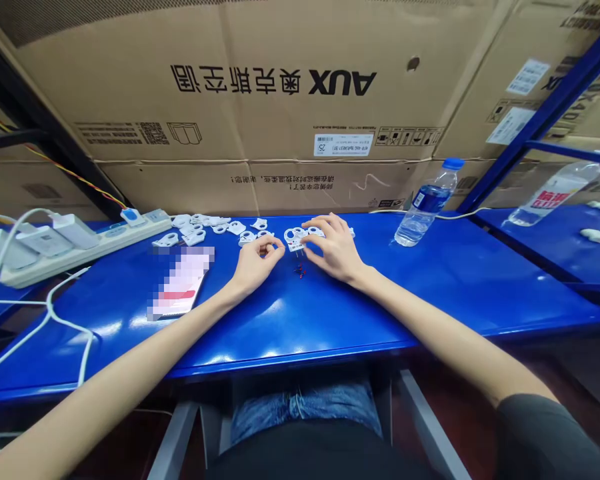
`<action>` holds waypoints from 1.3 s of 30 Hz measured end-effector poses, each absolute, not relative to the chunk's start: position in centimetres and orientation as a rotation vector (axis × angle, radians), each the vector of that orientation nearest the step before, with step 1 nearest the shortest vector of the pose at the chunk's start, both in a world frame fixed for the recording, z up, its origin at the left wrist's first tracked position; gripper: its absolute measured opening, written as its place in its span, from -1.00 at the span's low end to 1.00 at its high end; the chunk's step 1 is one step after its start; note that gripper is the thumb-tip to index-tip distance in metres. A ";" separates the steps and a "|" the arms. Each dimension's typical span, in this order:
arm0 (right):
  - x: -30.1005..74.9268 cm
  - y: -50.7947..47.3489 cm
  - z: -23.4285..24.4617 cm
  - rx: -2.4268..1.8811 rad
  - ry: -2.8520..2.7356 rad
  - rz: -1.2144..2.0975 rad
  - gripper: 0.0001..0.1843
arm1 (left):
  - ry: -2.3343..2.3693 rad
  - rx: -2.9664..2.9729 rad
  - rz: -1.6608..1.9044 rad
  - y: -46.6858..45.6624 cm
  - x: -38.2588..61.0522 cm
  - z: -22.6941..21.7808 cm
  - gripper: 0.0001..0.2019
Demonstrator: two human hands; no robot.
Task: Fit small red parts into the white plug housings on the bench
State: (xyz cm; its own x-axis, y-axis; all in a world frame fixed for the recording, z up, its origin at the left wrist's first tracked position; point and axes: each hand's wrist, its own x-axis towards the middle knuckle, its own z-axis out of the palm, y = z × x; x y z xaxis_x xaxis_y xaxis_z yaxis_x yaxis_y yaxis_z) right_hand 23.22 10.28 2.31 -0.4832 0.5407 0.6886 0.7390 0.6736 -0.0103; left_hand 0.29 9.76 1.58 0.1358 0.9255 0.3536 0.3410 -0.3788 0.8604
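Nearest me, past my denim-clad lap (305, 410), runs the front of the blue table (340, 327), and on it, just short of my fingers, lies a little cluster of red-and-dark pieces (301, 271). My left hand (257, 263) is narrowed to a pinch, thumb against forefinger; I cannot tell whether anything small sits between the tips. My right hand (336, 248) arches more loosely, thumb and fingers apart, over the white part (295, 245) that lies between my two hands, thin prongs pointing toward me; whether I truly grip it or merely steady it, I cannot tell. I judge this to be a fine handling step on that one part, and the next move would call for a steady right hand and a light, exact left pinch, clear of the cluster. Beyond my left hand lie more loose white parts (194, 237); beyond my right stands a water bottle (423, 208), before the tall cardboard box (280, 40).
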 end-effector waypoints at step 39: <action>20.4 14.4 -0.1 -1.173 -2.057 -0.075 -0.85 | 1.793 2.224 0.684 8.5 0.5 2.2 -0.92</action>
State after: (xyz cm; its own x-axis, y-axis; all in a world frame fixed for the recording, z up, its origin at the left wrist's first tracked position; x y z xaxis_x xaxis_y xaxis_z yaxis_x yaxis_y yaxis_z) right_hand 20.42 14.43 -0.10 -0.2951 0.7158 0.6329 0.7600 0.5773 -0.2985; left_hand 0.46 8.46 2.23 0.1553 0.9618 0.2252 0.8674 -0.2419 0.4349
